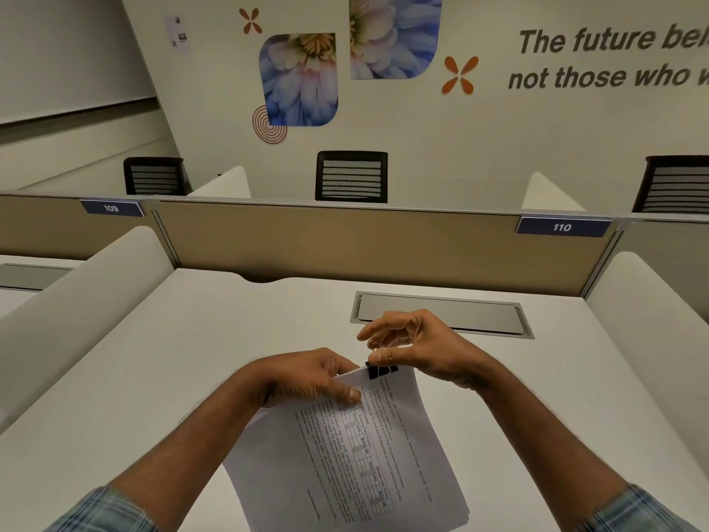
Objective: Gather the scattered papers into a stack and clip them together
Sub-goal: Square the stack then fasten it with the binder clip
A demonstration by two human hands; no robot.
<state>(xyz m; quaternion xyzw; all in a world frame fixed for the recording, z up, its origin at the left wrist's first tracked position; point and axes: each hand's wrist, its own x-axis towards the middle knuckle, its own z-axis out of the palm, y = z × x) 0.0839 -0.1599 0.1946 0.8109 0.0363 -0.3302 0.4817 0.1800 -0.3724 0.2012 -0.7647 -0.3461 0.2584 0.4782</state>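
Note:
A stack of printed papers (345, 455) is held above the white desk (153, 378), tilted with its top edge away from me. My left hand (307, 378) grips the stack near its top left corner, thumb on the top sheet. A black binder clip (381, 371) sits on the stack's top edge. My right hand (418, 349) pinches the clip's wire handles between thumb and forefinger, just above the black body.
A grey cable-tray lid (441, 314) is set into the desk behind my hands. A tan divider panel (345, 243) closes the desk's far side, and white side screens (76, 301) flank it. Black chairs (351, 176) stand beyond the divider.

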